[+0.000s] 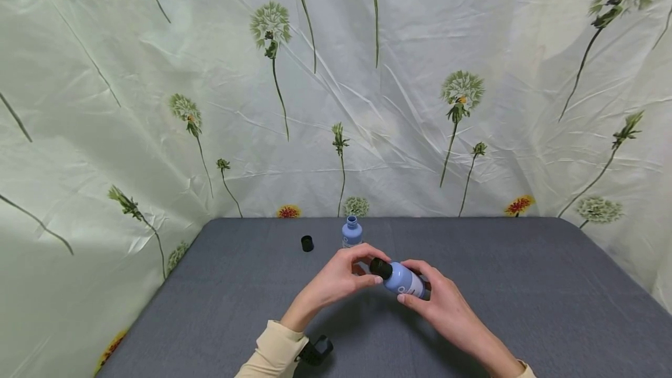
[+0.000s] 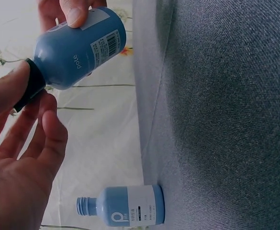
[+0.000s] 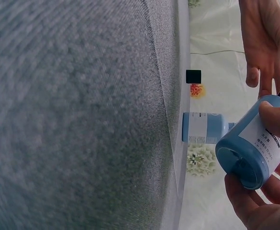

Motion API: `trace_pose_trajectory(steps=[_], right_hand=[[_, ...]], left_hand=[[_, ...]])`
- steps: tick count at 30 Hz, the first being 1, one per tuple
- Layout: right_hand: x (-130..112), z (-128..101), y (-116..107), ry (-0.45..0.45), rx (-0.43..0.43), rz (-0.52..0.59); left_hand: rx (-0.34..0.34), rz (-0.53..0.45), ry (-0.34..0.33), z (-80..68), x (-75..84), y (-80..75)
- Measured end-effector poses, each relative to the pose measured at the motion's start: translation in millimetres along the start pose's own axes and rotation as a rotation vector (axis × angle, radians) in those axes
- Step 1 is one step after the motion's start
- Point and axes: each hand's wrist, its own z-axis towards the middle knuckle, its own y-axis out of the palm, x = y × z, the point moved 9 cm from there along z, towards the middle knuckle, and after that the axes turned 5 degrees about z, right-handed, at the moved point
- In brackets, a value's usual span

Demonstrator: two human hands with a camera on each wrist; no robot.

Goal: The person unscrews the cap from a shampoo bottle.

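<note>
— Your right hand [image 1: 446, 302] grips the blue bottle [image 1: 404, 280] round its body, holding it tilted above the grey table [image 1: 525, 284], with the neck pointing to your left.

— And my left?

— Your left hand [image 1: 336, 279] pinches the black cap [image 1: 381, 268] sitting on that bottle's neck, fingertips curled round it.

— What else is near?

— Just beyond your hands a second blue bottle [image 1: 352, 232] stands upright and uncapped near the table's far edge. Its loose black cap [image 1: 307, 243] sits on the table just to its left, apart from it.
</note>
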Motion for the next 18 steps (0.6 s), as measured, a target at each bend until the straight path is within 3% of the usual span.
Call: trace_pose_trajectory(steps=[8, 13, 18], right_hand=[[0.6, 0.2, 1.8, -0.004, 0.002, 0.019], [0.2, -0.2, 2.0, -0.010, 0.004, 0.014], [0.6, 0.8, 2.9, 0.007, 0.001, 0.011]], left_hand=[[0.064, 0.064, -0.088, 1.1, -8.6, -4.5], [0.050, 0.057, -0.080, 1.9, -9.7, -1.7], [-0.011, 0.018, -0.017, 1.8, -3.6, 1.7]])
